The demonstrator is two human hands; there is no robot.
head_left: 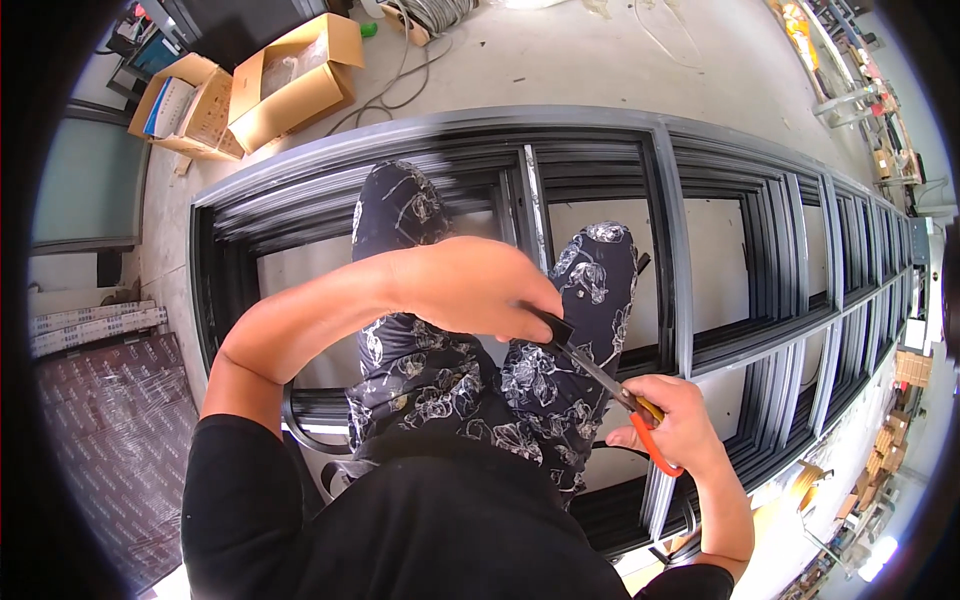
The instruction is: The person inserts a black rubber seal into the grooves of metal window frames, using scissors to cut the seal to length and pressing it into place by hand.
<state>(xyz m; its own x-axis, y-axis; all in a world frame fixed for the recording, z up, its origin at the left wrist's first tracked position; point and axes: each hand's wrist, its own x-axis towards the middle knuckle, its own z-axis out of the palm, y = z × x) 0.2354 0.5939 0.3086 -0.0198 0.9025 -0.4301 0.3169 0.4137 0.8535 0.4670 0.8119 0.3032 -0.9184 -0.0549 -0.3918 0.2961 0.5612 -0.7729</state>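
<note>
In my right hand (675,425) is a pair of scissors (597,372) with an orange and yellow handle. Its metal blades point up and left, toward my left hand. My left hand (485,290) is closed in a pinch on a dark strip-like piece (553,325), at the tips of the blades. Whether the blades touch or cut that piece I cannot tell. Both hands are above my knees in patterned dark trousers (420,375). Beneath and around my legs lies a stack of dark grey metal frames (668,240) with rectangular openings.
Two open cardboard boxes (290,85) stand at the far left, with a coil of grey cable (440,15) on the floor beyond. A wrapped brown stack (115,450) lies at the left. Shelving with goods (850,95) runs along the right, above more cardboard boxes (885,440).
</note>
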